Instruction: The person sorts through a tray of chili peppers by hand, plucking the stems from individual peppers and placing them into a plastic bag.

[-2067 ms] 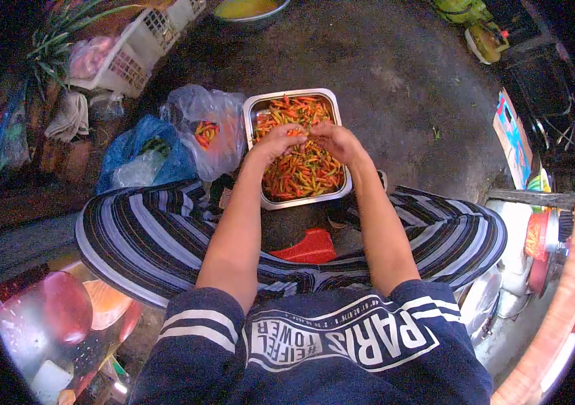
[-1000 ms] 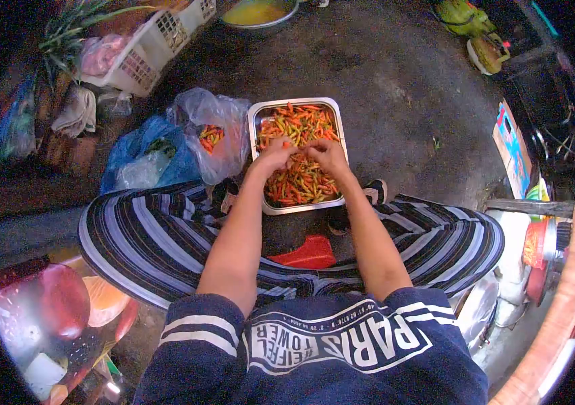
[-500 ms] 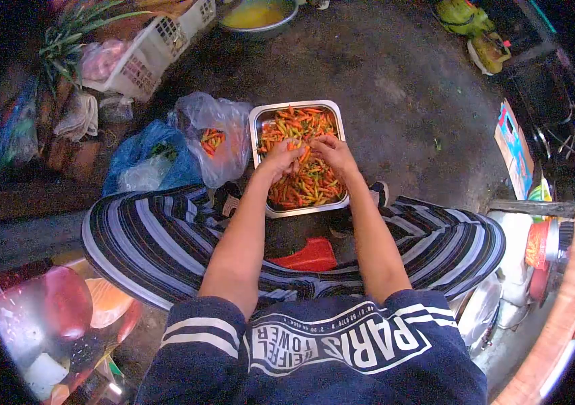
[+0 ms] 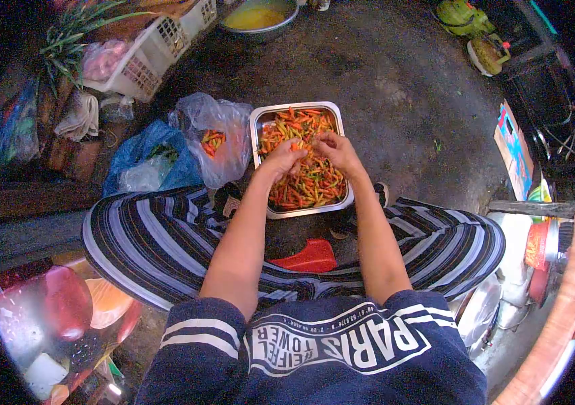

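Observation:
A rectangular metal tray full of red, orange and green chili peppers rests on the floor in front of me. Over its middle, my left hand is closed around some chili peppers, with orange ones showing at its fingertips. Just to the right, my right hand is pinched, thumb against fingers, close to the left fingertips. What lies in that pinch is too small to make out. Beside the tray's left side sits a clear plastic bag with more chili peppers in it.
A blue plastic bag lies left of the clear one. Between my legs is a red plastic object. A white crate stands at the upper left, near a basin of yellowish contents. Green containers are at the upper right.
My hands stay over the tray with only small finger movements. The right fingers have shifted slightly; tray and bags have not moved.

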A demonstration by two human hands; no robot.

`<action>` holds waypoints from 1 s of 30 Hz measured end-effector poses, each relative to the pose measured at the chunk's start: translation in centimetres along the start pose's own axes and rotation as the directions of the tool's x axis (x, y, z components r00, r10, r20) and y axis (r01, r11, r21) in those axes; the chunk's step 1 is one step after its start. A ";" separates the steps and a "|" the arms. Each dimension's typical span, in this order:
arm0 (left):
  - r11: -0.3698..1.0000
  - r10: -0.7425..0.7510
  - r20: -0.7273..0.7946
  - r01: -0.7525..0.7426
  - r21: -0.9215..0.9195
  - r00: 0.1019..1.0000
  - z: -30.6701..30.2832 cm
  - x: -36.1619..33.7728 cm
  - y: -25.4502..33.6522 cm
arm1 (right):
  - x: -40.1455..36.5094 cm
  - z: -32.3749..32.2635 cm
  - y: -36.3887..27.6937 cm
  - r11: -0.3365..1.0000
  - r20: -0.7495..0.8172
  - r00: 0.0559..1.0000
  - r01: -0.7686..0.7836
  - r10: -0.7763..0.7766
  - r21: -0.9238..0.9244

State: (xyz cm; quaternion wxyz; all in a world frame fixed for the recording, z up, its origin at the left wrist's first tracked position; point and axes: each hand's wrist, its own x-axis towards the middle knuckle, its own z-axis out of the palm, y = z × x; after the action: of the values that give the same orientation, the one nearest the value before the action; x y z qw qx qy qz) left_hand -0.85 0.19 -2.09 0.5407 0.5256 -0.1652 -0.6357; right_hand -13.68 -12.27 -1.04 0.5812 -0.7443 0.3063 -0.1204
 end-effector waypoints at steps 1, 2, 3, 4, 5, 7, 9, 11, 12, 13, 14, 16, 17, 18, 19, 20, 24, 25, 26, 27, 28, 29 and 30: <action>0.995 0.008 -0.019 -0.007 0.095 1.000 -0.2 0.2 0.1 | 0.0 -0.2 -0.3 1.000 0.027 0.999 -0.018 0.018 0.000; 0.982 0.018 -0.037 -0.010 0.189 0.999 -0.3 0.4 0.1 | -0.1 -0.3 -0.6 0.999 0.054 0.998 -0.037 0.037 0.000; 0.982 0.017 -0.036 -0.010 0.190 0.999 -0.4 0.3 0.4 | -0.3 -0.4 -1.5 0.999 0.053 0.998 -0.038 0.038 0.001; 0.977 0.025 -0.024 -0.019 0.211 0.999 -0.4 0.0 1.0 | -0.6 -0.3 -2.5 0.970 0.050 0.984 -0.176 0.170 0.166; 0.972 0.033 -0.012 -0.029 0.231 0.999 -0.3 -0.4 1.5 | -0.9 -0.3 -3.6 0.896 0.070 0.952 -0.303 0.297 0.326; 0.983 0.020 -0.010 -0.018 0.185 1.000 -0.1 -0.9 2.3 | -1.2 -0.5 -4.0 0.810 0.144 0.931 -0.362 0.334 0.462; 0.990 0.008 -0.005 -0.007 0.138 1.000 0.0 -1.1 2.6 | -1.1 -0.9 -3.5 0.701 0.220 0.908 -0.416 0.357 0.579; 0.993 0.083 0.058 -0.087 0.081 0.995 -0.4 -1.2 2.3 | -0.5 -1.5 -1.0 0.482 0.453 0.838 -0.546 0.306 0.685; 0.993 0.082 0.060 -0.087 0.081 0.995 -0.5 -1.3 2.6 | -0.8 -1.2 -1.5 0.483 0.451 0.838 -0.546 0.307 0.685; 0.993 0.074 0.109 -0.084 0.087 0.991 -0.6 -1.5 3.1 | -1.0 -0.8 -2.0 0.460 0.404 0.856 -0.515 0.323 0.724; 0.992 0.065 0.156 -0.080 0.093 0.986 -0.7 -1.7 3.4 | -1.2 -0.4 -2.6 0.436 0.358 0.870 -0.483 0.340 0.759; 0.989 0.082 0.134 -0.097 0.108 0.988 -1.0 -1.2 2.9 | -0.9 -0.3 -2.6 0.526 0.308 0.896 -0.438 0.319 0.729; 0.986 0.099 0.117 -0.113 0.122 0.988 -1.1 -1.0 2.6 | -0.7 -0.3 -2.6 0.612 0.256 0.921 -0.387 0.293 0.690; 0.986 0.099 0.118 -0.114 0.122 0.988 -1.1 -0.9 2.6 | -0.5 -0.4 -2.9 0.613 0.255 0.922 -0.386 0.293 0.690; 0.986 0.089 0.090 -0.100 0.135 0.992 -1.1 -0.8 2.5 | -0.3 -0.6 -3.1 0.758 0.201 0.932 -0.362 0.301 0.543; 0.986 0.077 0.062 -0.085 0.146 0.995 -1.1 -0.7 2.3 | -0.2 -0.7 -3.2 0.867 0.146 0.943 -0.333 0.299 0.371; 0.986 0.065 0.028 -0.068 0.153 0.998 -0.9 -0.3 2.3 | -0.6 -0.7 -5.3 0.938 0.102 0.959 -0.280 0.264 0.207; 0.973 0.102 -0.016 -0.096 0.210 0.995 -0.6 -0.5 2.3 | -0.6 -0.8 -5.1 0.980 0.120 0.980 -0.172 0.159 0.104; 0.956 0.142 -0.058 -0.121 0.268 0.988 -0.3 -0.6 2.4 | -0.5 -1.0 -4.9 0.998 0.148 0.987 -0.055 0.054 0.003; 0.956 0.142 -0.057 -0.121 0.268 0.988 -0.3 -0.8 2.6 | -0.4 -1.2 -4.9 0.998 0.148 0.988 -0.056 0.055 0.003; 0.956 0.105 -0.034 -0.092 0.278 0.994 -0.4 -0.9 2.7 | -0.3 -1.3 -4.8 0.996 0.156 0.984 -0.074 0.080 -0.044; 0.956 0.068 -0.010 -0.062 0.288 0.998 -0.4 -1.0 2.9 | -0.2 -1.5 -4.7 0.992 0.164 0.981 -0.091 0.105 -0.091; 0.955 0.068 -0.010 -0.062 0.289 0.998 -0.3 -1.1 3.0 | -0.5 -1.7 -5.0 0.992 0.164 0.981 -0.091 0.105 -0.091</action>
State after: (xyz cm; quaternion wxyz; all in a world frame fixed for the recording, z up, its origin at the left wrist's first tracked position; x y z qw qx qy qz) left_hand 0.76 0.20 0.69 0.4808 0.5993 -0.2678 -0.5814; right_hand -13.36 -12.63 4.28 0.5788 -0.7592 0.2972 -0.0156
